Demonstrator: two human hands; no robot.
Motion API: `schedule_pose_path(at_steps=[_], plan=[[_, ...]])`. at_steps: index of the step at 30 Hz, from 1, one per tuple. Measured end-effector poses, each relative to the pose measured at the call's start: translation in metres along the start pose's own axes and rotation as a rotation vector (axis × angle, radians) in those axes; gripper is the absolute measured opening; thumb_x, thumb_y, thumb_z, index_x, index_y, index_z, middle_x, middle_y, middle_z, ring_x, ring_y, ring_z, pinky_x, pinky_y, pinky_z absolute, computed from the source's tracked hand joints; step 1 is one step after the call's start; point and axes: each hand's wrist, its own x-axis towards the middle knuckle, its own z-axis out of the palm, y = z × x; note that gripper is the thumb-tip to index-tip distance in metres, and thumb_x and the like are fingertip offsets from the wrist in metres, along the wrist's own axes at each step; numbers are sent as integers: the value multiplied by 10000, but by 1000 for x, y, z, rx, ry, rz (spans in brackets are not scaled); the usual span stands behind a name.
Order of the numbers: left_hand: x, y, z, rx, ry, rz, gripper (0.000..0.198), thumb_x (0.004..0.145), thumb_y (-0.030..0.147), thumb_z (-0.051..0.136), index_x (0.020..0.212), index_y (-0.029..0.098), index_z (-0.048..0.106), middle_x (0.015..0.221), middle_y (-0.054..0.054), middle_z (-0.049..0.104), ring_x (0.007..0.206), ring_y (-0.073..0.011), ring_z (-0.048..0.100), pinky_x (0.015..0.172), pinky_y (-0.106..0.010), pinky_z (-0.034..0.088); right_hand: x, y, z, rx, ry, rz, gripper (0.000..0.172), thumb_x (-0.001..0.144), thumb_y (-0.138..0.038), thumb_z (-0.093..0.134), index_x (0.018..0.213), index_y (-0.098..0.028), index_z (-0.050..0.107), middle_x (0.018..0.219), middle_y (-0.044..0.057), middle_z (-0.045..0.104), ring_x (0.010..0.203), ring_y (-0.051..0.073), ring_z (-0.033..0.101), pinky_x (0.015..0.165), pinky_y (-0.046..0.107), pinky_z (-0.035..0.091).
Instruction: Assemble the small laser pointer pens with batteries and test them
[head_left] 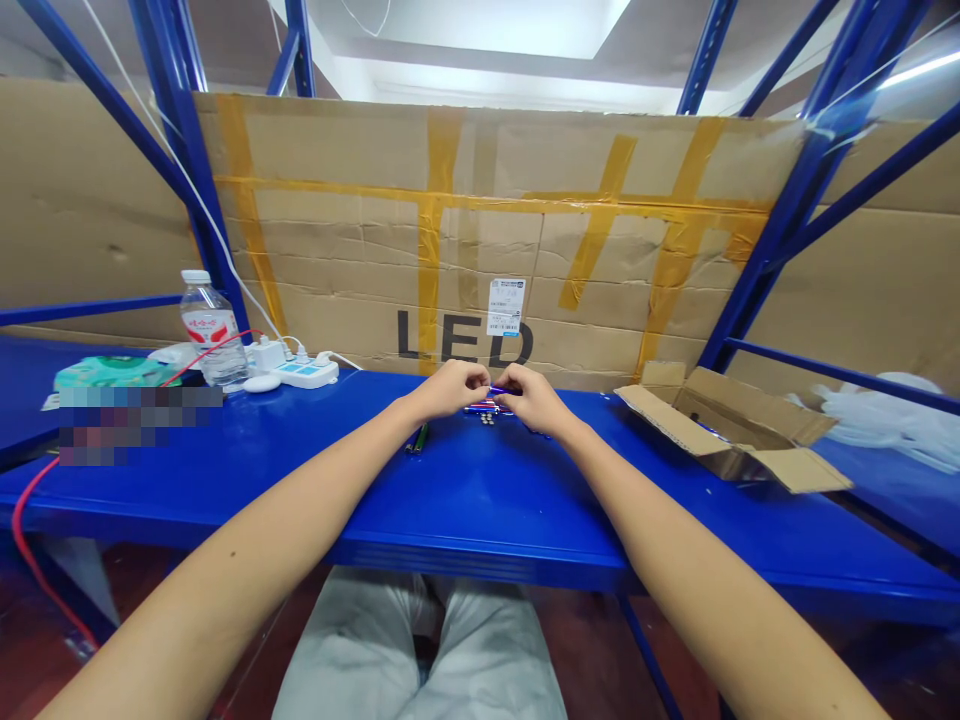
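Note:
My left hand (452,388) and my right hand (535,400) meet over the far middle of the blue table (480,510). Their fingers are pinched around a slim blue pen-like tube (496,389), held between them. Just below it lie several more blue and reddish tubes (484,406), partly covered by the hands. In front of these sits a small group of silvery round pieces (487,419), too small to make out. Two dark, greenish slim tubes (417,440) lie near my left wrist.
To the right stands an open cardboard box (720,425), with plastic bags (892,415) beyond. At left are a water bottle (214,335), a white power strip (307,372) and a green packet (112,375). Behind the table rises a large cardboard panel (330,260) between blue posts.

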Motion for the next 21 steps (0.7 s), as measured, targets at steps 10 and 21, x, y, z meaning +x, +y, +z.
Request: schedule_pose_path(at_steps=[10, 21], plan=[[0, -7, 6, 44, 20, 16, 90, 762, 186, 543, 711, 152, 608, 625, 20, 588, 591, -101, 496, 559, -223, 339, -1, -3, 4, -163, -74, -67, 104, 838, -131, 513, 838, -174, 607, 833, 57, 612, 784, 180, 542, 722, 295, 395], [-1, 1, 3, 66, 5, 6, 89, 772, 184, 542, 717, 153, 605, 654, 13, 596, 614, -107, 504, 570, -227, 344, 0, -3, -4, -42, -31, -83, 52, 745, -154, 579, 714, -185, 553, 728, 11, 560, 713, 163, 501, 681, 288, 376]])
